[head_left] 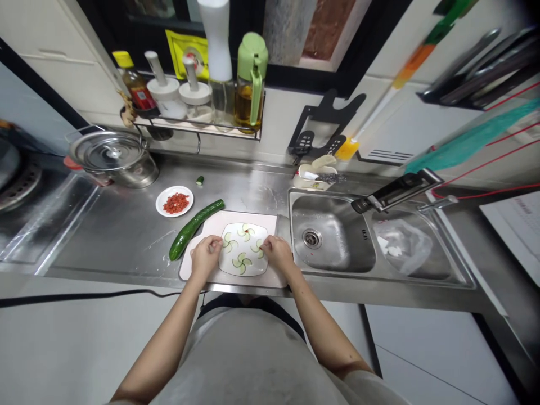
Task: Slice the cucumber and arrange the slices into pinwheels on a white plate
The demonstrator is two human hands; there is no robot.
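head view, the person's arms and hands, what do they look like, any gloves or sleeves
The left hand and right hand are bare, without gloves, and no watch or bracelet shows on either wrist. Both forearms are uncovered. A short, loose, plain greyish right sleeve matches the shirt. Any rings are too small to make out.

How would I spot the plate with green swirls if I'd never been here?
Find the steel counter, then the pale board just left of the open sink. On it, between the left hand and right hand, sits the plate. It is squarish with four green swirls, unlike the round dish of red bits.
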